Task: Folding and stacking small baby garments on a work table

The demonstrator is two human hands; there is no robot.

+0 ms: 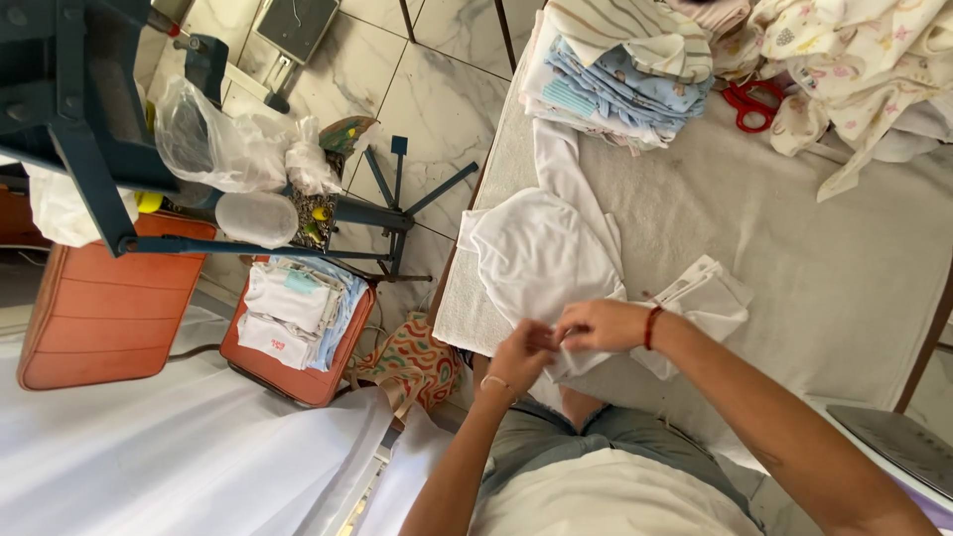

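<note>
A stack of folded blue and striped garments [625, 74] is lying at the far end of the desk [814, 268]. Red scissors [751, 103] are resting just right of the stack, beside a heap of patterned cloth [854, 60]. A flat iron [898, 442] is sitting at the near right edge. On the left, an orange chair [298, 372] is carrying folded baby clothes [293, 308], and a clear plastic bag [213, 139] is hanging on a dark blue metal frame [79, 109] above the marble floor [437, 89].
</note>
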